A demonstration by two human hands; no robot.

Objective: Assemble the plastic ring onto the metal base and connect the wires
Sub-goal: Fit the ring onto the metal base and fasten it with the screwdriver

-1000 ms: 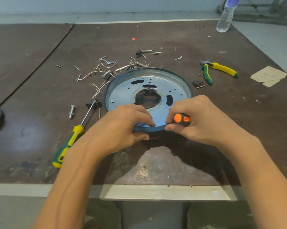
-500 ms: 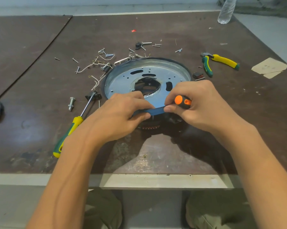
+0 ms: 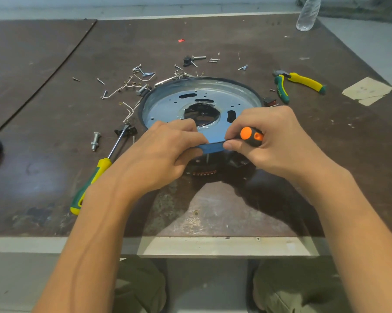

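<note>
**Two hands at the near rim of one base**

We see one round metal base [image 3: 167, 105] in the middle of the table [image 3: 213, 213], dished face up and near edge raised. Being round, it has no long axis. One dark plastic ring [image 3: 213, 147] follows its rim. Our left hand [image 3: 161, 154] pinches the ring at the near edge. Our right hand [image 3: 278, 143] grasps one orange-handled tool [image 3: 250, 134], butt towards us, thumb against the ring. One screwdriver [image 3: 91, 181] lies left with its tip pointing away and right. One pliers [image 3: 301, 83] lies to the right.
</note>
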